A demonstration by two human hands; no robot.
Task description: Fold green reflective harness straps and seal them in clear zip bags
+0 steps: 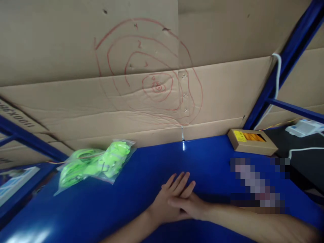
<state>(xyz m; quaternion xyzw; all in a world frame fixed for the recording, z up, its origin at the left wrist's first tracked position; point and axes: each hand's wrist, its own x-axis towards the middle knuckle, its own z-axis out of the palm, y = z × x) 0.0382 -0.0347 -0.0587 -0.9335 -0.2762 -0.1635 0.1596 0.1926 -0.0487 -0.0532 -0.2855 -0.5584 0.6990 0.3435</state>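
Observation:
My left hand (162,202) and my right hand (197,205) meet over the blue tabletop (141,165), low in the middle of the view. The left hand's fingers are stretched forward and slightly apart. My right hand closes around its side, the right thumb lying across it. The overlap hides the left thumb and parts of the right fingers. Nothing else shows in either hand. Farther left lies a clear plastic bag (95,163) with bright yellow-green fabric folded inside.
Cardboard panels (76,101) with a hand-drawn red target (159,87) stand behind the table. A small brown box (253,141) with a yellow label lies at the back right, beside a black surface. Blue frame posts (286,60) flank the sides. A pixelated patch covers something at right.

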